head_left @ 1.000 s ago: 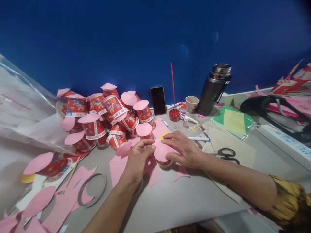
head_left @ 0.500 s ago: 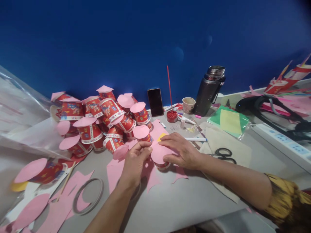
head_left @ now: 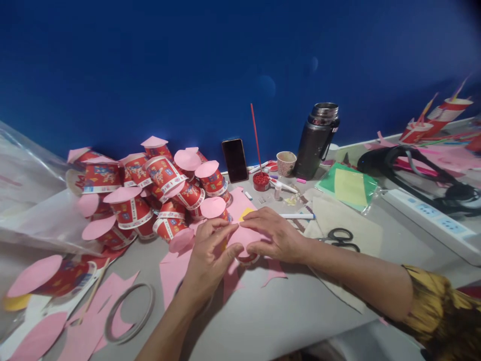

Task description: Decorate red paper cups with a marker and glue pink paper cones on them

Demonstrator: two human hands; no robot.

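Note:
A pink paper circle (head_left: 243,237) lies on top of a red paper cup (head_left: 248,259), and both are between my hands. My left hand (head_left: 210,253) grips the circle's left edge with curved fingers and thumb. On the other side my right hand (head_left: 280,235) has its fingers and thumb on the circle's right edge. Most of the cup is hidden under the circle and behind my fingers. Pink paper scraps (head_left: 273,271) lie around the cup, and a small yellow piece (head_left: 246,213) shows just behind my hands.
Red cups with pink tops (head_left: 131,208) are piled at left. A tape roll (head_left: 130,313) lies in front. Behind stand a phone (head_left: 235,160), a pot of red bits (head_left: 261,181) and a dark flask (head_left: 317,143). Scissors (head_left: 340,238) and a power strip (head_left: 432,220) are at right.
My left thumb and fingers have spread from a pinch to reach around the circle's left edge. My right hand stays on its right edge. The view has shifted slightly.

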